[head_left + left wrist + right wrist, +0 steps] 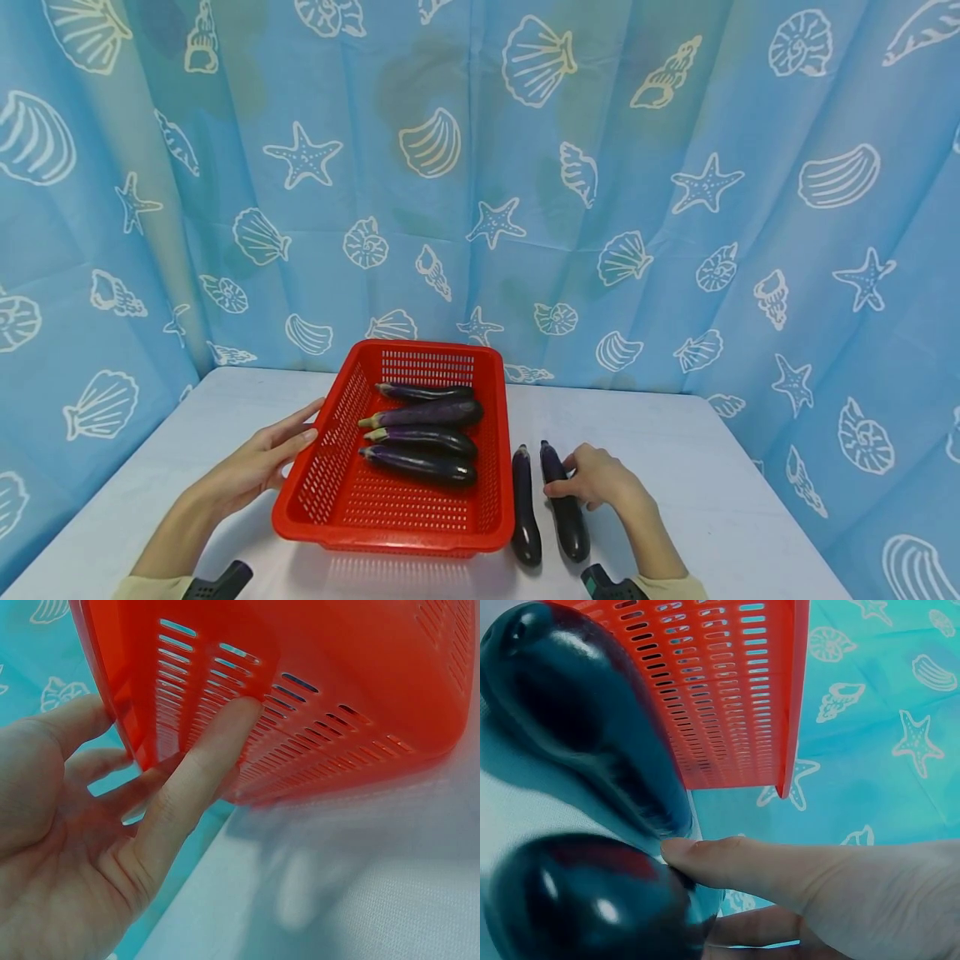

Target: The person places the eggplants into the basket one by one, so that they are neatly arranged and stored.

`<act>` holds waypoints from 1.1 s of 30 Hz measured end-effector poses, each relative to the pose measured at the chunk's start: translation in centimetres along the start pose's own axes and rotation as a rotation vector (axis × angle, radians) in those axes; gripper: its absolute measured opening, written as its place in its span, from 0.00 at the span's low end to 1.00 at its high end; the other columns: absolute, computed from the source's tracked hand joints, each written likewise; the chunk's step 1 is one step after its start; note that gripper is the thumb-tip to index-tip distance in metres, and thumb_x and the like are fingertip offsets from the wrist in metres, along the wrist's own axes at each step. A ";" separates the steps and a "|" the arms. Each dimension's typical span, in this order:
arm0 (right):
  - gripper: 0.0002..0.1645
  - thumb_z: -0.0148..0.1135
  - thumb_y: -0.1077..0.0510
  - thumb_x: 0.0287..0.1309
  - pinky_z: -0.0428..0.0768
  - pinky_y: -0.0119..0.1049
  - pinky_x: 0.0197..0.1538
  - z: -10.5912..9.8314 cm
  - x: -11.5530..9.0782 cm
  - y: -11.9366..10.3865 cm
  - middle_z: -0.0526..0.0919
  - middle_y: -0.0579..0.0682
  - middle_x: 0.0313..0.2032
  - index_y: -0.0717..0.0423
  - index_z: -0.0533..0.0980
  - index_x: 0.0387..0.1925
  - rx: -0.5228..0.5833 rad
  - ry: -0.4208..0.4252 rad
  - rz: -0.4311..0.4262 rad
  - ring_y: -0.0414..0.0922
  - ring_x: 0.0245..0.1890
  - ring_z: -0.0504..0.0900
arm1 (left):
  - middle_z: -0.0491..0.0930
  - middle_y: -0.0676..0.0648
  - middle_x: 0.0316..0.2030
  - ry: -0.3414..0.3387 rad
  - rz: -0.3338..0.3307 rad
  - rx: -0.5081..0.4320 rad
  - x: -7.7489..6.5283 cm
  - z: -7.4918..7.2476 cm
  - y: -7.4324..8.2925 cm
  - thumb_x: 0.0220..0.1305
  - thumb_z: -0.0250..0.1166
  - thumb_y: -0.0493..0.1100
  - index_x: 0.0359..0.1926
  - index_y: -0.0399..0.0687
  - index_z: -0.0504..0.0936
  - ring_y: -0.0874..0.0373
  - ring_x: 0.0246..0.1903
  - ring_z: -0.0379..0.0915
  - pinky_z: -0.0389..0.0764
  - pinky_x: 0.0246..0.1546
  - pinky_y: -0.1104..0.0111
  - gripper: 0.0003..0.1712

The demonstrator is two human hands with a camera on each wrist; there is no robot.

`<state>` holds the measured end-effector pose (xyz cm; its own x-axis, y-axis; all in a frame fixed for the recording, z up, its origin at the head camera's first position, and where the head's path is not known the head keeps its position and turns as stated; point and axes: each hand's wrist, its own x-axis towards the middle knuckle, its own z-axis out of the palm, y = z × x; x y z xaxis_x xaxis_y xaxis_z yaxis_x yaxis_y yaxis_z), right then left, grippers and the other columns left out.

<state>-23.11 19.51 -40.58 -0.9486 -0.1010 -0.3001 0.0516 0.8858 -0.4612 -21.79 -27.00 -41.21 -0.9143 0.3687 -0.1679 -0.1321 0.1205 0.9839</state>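
A red plastic basket (397, 533) with slotted walls holds several dark purple eggplants (420, 464), lying crosswise. My left hand (262, 458) touches the basket's left side from outside. In the left wrist view, one finger of that left hand (112, 817) lies along the slotted outer wall (337, 682), its fingers mostly straight. To the basket's right, two more eggplants lie lengthwise. My right hand (600, 479) grips the outer eggplant (570, 529), thumb on its left side; the inner eggplant (527, 517) lies beside the basket. In the right wrist view, the gripped eggplant (592, 900) hides part of the fingers.
A white-covered table (675, 467) carries everything. Behind and at both sides hangs a blue curtain (465, 192) with white shell and starfish prints. The basket's right wall (727, 690) stands close to the inner eggplant.
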 end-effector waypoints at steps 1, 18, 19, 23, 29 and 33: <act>0.35 0.71 0.45 0.40 0.81 0.37 0.28 0.0 0.0 0.0 0.82 0.51 0.29 0.65 0.75 0.47 0.000 0.001 -0.004 0.43 0.24 0.79 | 0.54 0.41 0.67 0.000 0.000 0.000 0.0 0.0 0.0 0.67 0.48 0.52 0.69 0.72 0.44 0.50 0.54 0.72 0.77 0.41 0.46 0.33; 0.30 0.71 0.49 0.40 0.80 0.42 0.37 -0.4 0.3 0.4 0.82 0.52 0.35 0.62 0.77 0.45 -0.091 0.026 -0.003 0.43 0.28 0.76 | 0.54 0.41 0.68 -0.002 0.004 0.002 0.0 -0.1 -0.1 0.68 0.47 0.52 0.69 0.72 0.44 0.50 0.54 0.71 0.77 0.41 0.46 0.33; 0.30 0.71 0.48 0.40 0.80 0.42 0.36 -0.5 0.2 0.4 0.82 0.52 0.35 0.62 0.77 0.44 -0.091 0.025 0.002 0.43 0.28 0.76 | 0.54 0.41 0.68 -0.002 0.005 0.003 0.0 -0.1 -0.1 0.68 0.47 0.52 0.69 0.72 0.44 0.50 0.54 0.71 0.77 0.41 0.46 0.33; 0.31 0.70 0.48 0.41 0.80 0.40 0.32 -0.5 0.1 0.5 0.82 0.53 0.35 0.63 0.77 0.45 -0.082 0.017 0.013 0.43 0.27 0.76 | 0.54 0.41 0.68 -0.004 0.009 0.001 -0.1 0.0 0.0 0.68 0.47 0.51 0.69 0.72 0.44 0.50 0.54 0.71 0.77 0.41 0.46 0.33; 0.32 0.69 0.45 0.42 0.80 0.40 0.32 -0.6 0.3 0.9 0.81 0.53 0.38 0.59 0.76 0.47 -0.081 0.007 0.018 0.43 0.29 0.75 | 0.54 0.41 0.68 -0.006 0.009 -0.001 0.0 -0.1 0.0 0.68 0.47 0.51 0.69 0.72 0.45 0.50 0.55 0.71 0.77 0.41 0.46 0.33; 0.32 0.68 0.44 0.43 0.79 0.39 0.32 -0.6 0.3 1.3 0.81 0.52 0.37 0.57 0.76 0.48 -0.084 0.016 0.008 0.43 0.29 0.75 | 0.54 0.42 0.68 0.001 0.004 -0.001 0.0 -0.1 -0.1 0.67 0.48 0.51 0.69 0.72 0.45 0.50 0.55 0.70 0.77 0.41 0.46 0.33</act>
<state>-23.53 20.88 -40.73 -0.9531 -0.0869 -0.2898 0.0337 0.9214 -0.3871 -21.82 -27.06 -41.27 -0.9151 0.3685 -0.1635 -0.1283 0.1182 0.9847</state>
